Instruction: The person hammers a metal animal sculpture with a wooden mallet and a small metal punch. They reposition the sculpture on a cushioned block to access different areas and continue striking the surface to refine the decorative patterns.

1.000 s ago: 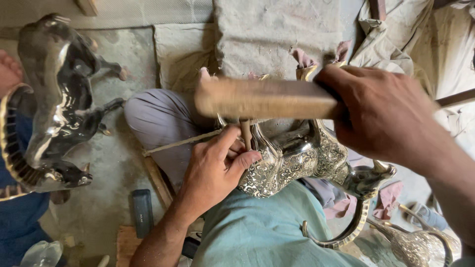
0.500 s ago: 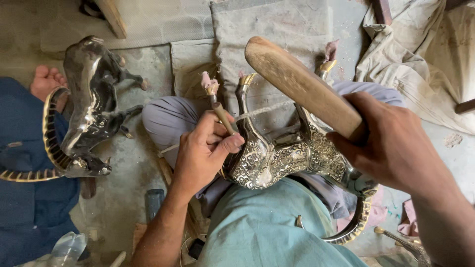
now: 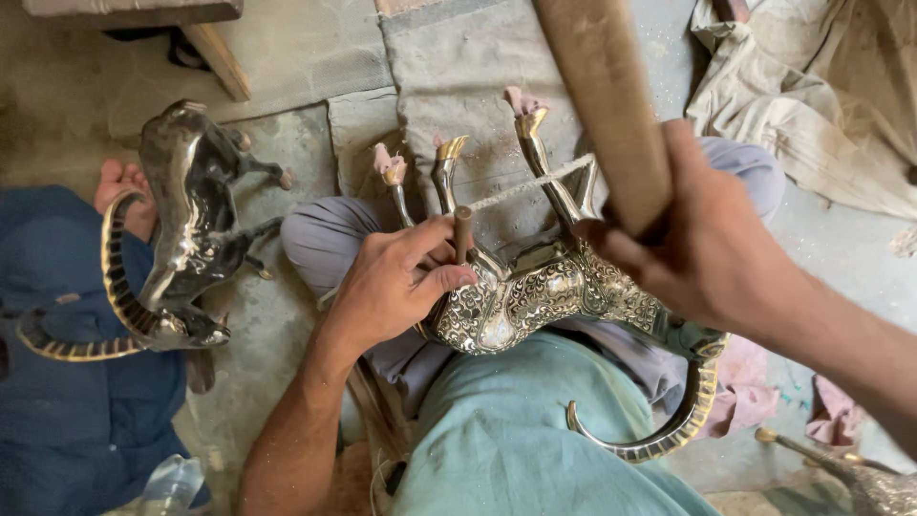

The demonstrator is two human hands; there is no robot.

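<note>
Since half a second ago our right hand (image 3: pixel 707 239) has swung the wooden mallet (image 3: pixel 602 105) from a slant to nearly upright, raised above the work. Its fingers are clamped round the mallet's lower end, wrist cocked back. Our left hand (image 3: pixel 396 282) pinches a short punch (image 3: pixel 462 232) between thumb and fingers, its tip set on the engraved metal animal figure (image 3: pixel 535 296), which lies belly-up across our lap, 4 legs pointing away, likely so the knees steady it. Another, darker figure (image 3: pixel 186 220) rests on the floor to our left, beside another person's bare foot (image 3: pixel 119 186).
</note>
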